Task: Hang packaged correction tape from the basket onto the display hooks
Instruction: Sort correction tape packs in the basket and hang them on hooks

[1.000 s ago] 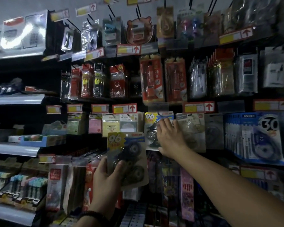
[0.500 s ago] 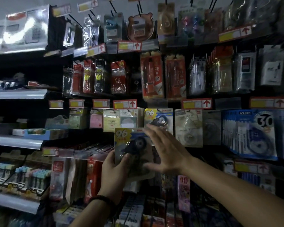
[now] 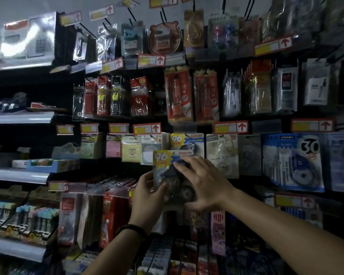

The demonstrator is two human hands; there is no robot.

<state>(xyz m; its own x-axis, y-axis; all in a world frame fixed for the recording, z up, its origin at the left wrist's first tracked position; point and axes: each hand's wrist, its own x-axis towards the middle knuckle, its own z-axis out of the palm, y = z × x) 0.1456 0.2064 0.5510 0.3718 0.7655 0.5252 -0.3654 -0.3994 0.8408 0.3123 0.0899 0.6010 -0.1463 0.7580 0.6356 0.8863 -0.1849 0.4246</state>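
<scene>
Mid-hang: left hand point(image 3: 147, 193) grips tape pack point(image 3: 167, 161) by its lower left edge, just below and in front of hung pack point(image 3: 187, 141), right hand point(image 3: 205, 185) flat with fingers spread on its face; next, I judge, raise it and line its hole onto the hook (not discernible).
</scene>
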